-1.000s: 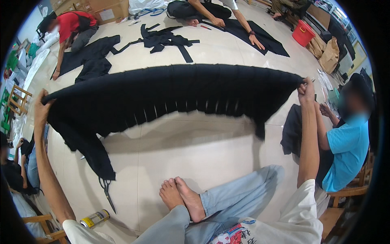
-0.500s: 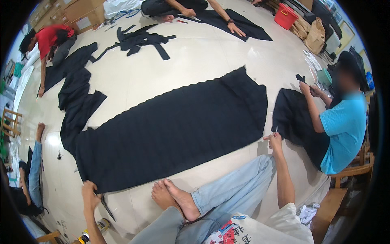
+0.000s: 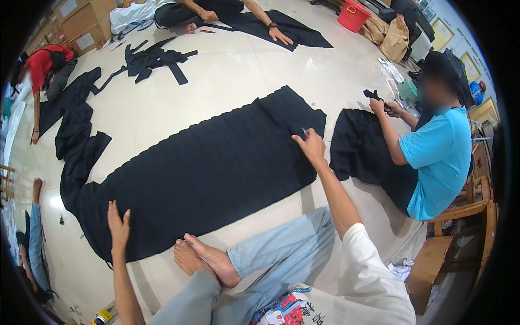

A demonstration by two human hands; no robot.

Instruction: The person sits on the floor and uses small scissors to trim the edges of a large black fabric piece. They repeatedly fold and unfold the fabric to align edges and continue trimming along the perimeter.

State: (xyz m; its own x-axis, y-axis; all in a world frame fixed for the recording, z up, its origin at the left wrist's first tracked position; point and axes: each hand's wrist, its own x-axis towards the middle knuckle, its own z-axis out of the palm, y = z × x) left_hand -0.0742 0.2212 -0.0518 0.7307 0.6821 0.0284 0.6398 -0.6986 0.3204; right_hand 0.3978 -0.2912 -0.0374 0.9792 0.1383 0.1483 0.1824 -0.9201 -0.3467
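Observation:
A long piece of black fabric [image 3: 200, 179] lies spread on the floor in front of my crossed legs, with cross-wise ridges or creases. My left hand [image 3: 118, 225], open with thumb and fingers apart, is over the fabric's near left end; whether it presses down I cannot tell. Toward the right end, my right hand [image 3: 311, 145] is over the fabric, its fingers closed on a small, slim pale object [image 3: 304, 130] whose kind is too small to make out.
More black fabric [image 3: 81, 130] trails to the far left, by a person in red [image 3: 46, 67]. At right a person in a blue shirt [image 3: 439, 157] handles dark cloth. Another person's hand [image 3: 280, 36] rests on black cloth at the back. Black strips [image 3: 154, 60] lie in a heap.
My right hand has moved from beside the fabric's right edge to over it. My left hand has let go of the near left corner and opened. The view has shifted.

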